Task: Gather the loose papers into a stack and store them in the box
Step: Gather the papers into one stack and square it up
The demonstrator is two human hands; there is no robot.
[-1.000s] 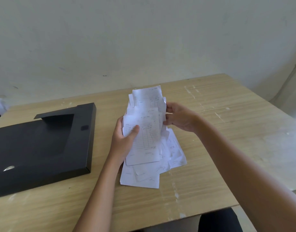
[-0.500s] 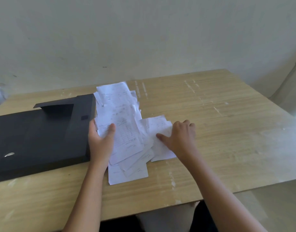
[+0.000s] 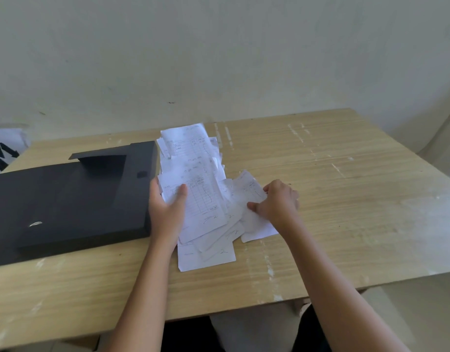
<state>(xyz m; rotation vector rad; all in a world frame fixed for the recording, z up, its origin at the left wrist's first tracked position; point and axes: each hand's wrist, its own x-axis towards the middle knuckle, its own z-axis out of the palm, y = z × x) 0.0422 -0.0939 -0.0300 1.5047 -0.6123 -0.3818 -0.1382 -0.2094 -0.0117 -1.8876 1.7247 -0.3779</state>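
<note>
A loose bundle of white printed papers is in the middle of the wooden table, fanned out unevenly. My left hand grips the bundle at its left edge, thumb on top, right beside the black box. My right hand pinches a smaller crumpled sheet lying on the table at the bundle's right side. More sheets lie flat under the bundle, nearer me. The black box lies flat and open on the left, with a raised flap at its far end.
The wooden table has scuffed white marks and its front edge is close to me. A pale wall stands behind it. At the far left edge a white sheet with black marks shows beyond the table.
The bundle has come down from held upright to lower and leftward, beside the box. My right hand let go of the bundle's top and now pinches a sheet on the table.
</note>
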